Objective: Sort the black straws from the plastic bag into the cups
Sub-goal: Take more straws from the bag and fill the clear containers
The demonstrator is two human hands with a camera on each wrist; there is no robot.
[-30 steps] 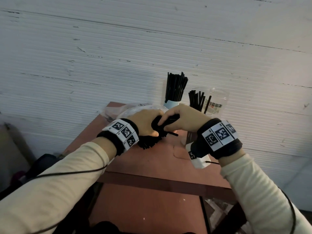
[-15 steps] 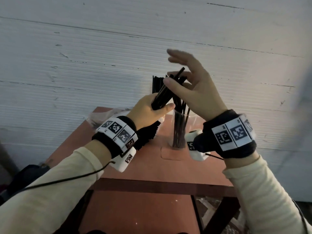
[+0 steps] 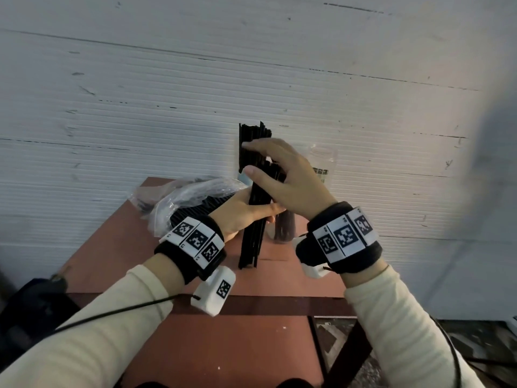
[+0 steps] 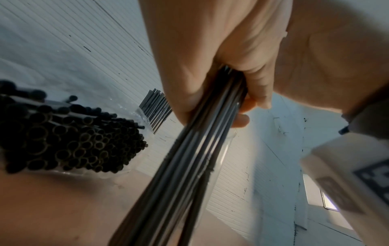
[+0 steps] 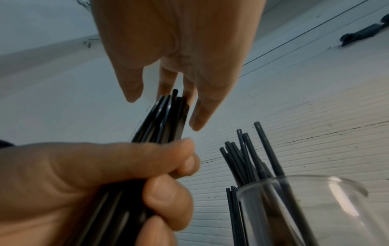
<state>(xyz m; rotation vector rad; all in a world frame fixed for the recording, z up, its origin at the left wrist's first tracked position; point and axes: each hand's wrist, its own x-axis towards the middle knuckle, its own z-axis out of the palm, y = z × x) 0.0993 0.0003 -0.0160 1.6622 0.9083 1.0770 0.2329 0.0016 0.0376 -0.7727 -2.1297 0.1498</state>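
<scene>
Both hands have dropped since half a second ago: the bundle of black straws that was tilted up high now stands nearly upright with its lower ends on the red table, about midway between its left and right edges. Left hand is wrapped round the middle of the bundle, fingers and thumb clenched on it, as the left wrist view also shows. Right hand, earlier lifted with fingers spread, now sits over the top of the bundle with straight, relaxed fingers at the straw tips, grasping nothing. Just behind the hands, toward the table's far edge, a clear cup holds a few straws, and a fuller cup of straws stands at the far edge by the wall. Plastic bag with the remaining straws lies at the far left corner.
</scene>
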